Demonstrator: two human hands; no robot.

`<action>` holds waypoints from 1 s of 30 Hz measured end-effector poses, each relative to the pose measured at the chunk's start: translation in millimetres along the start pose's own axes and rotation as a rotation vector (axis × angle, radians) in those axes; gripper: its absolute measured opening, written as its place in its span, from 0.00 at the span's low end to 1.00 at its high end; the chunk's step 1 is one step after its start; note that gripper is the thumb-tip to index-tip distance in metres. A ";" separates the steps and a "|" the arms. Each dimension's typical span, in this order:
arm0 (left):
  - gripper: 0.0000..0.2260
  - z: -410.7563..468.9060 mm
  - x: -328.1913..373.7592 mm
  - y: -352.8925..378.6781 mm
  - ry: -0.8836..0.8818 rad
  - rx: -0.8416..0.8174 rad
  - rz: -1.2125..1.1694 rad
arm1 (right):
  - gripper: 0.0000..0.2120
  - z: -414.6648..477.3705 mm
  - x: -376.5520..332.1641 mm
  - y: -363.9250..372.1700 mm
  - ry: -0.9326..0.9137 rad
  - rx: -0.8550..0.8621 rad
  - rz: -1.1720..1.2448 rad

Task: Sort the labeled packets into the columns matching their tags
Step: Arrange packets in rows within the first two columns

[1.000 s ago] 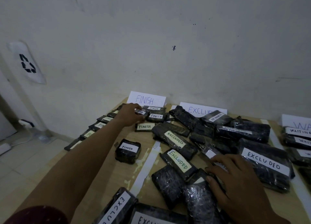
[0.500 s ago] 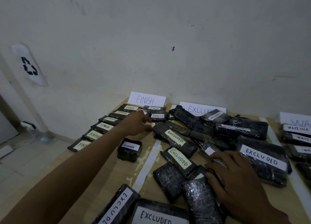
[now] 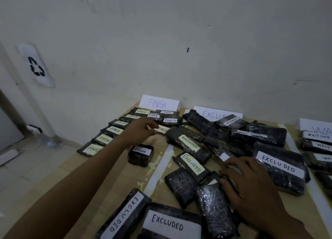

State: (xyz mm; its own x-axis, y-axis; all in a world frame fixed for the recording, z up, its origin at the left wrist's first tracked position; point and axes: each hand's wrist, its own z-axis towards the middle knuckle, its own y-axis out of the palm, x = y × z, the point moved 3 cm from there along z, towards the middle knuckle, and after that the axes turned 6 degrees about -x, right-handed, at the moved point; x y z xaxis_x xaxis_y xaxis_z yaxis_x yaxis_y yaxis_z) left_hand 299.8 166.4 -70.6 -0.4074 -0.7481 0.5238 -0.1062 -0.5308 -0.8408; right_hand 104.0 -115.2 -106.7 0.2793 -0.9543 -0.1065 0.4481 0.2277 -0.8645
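Note:
Black wrapped packets with paper tags lie on a wooden table (image 3: 115, 181). My left hand (image 3: 140, 131) reaches into the FINISH column and pinches the left end of a FINISH packet (image 3: 164, 130) lying flat near the dividing white strip (image 3: 159, 168). Another small FINISH packet (image 3: 141, 153) sits just below that hand. My right hand (image 3: 251, 186) rests with fingers spread on the pile of EXCLUDED packets (image 3: 190, 143), covering a partly hidden white-tagged packet (image 3: 224, 157).
Standing cards read FINISH (image 3: 159, 104), EXCLUDED (image 3: 213, 113) and a cut-off third one (image 3: 319, 128) above WAITING packets (image 3: 318, 136). A row of FINISH packets (image 3: 109, 134) runs along the left edge. An ON PROGRESS packet (image 3: 231, 121) lies in the EXCLUDED pile. The wall stands directly behind.
My left hand drew back from the far FINISH packets toward me and now holds the flat FINISH packet by the strip. My right hand stayed on the pile.

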 end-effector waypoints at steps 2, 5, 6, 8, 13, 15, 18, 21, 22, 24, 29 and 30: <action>0.08 -23.7 -4.2 -9.5 0.000 -0.032 0.014 | 0.15 -0.1 -0.1 0.8 0.002 -0.009 0.005; 0.21 -56.0 -12.5 -11.0 -0.065 -0.181 0.139 | 0.16 0.9 -1.4 0.4 -0.007 0.004 0.001; 0.24 -63.9 -14.2 -8.3 -0.072 -0.214 0.203 | 0.16 1.2 -1.5 0.3 -0.013 0.010 -0.002; 0.28 -71.8 -18.2 -3.5 -0.067 -0.206 0.245 | 0.16 1.6 -1.1 0.1 -0.018 0.019 -0.006; 0.29 -50.0 -19.8 -18.6 -0.090 0.101 0.074 | 0.16 1.9 -1.5 0.6 -0.022 0.037 -0.016; 0.31 -31.2 -20.3 -22.2 -0.125 0.170 0.063 | 0.16 1.5 -1.2 0.3 -0.025 0.040 -0.019; 0.28 -6.3 -17.8 -17.0 -0.142 0.144 0.120 | 0.16 1.2 -0.4 -0.9 -0.024 0.039 -0.023; 0.24 5.8 -22.9 -6.5 -0.173 0.082 0.124 | 0.15 0.0 1.1 -1.0 -0.014 0.029 -0.017; 0.24 7.6 -27.0 -3.6 -0.195 0.062 0.136 | 0.15 -0.3 1.3 -0.8 -0.010 0.020 -0.017; 0.27 9.3 -33.0 -1.0 -0.220 0.041 0.170 | 0.15 -0.3 2.1 -0.1 -0.002 0.004 -0.010; 0.21 9.8 -32.9 0.4 -0.151 0.118 0.085 | 0.15 -0.6 2.5 0.9 0.003 -0.017 -0.014; 0.20 10.1 -32.4 0.9 -0.142 0.125 0.095 | 0.15 -1.0 2.5 0.8 0.002 -0.017 -0.016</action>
State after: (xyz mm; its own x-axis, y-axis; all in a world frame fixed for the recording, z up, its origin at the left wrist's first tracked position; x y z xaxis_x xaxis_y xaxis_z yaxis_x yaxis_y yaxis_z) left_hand 322.1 186.0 -86.9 -0.2776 -0.8409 0.4646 0.0438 -0.4942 -0.8682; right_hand 104.3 -117.6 -108.1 0.2705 -0.9581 -0.0940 0.4380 0.2094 -0.8743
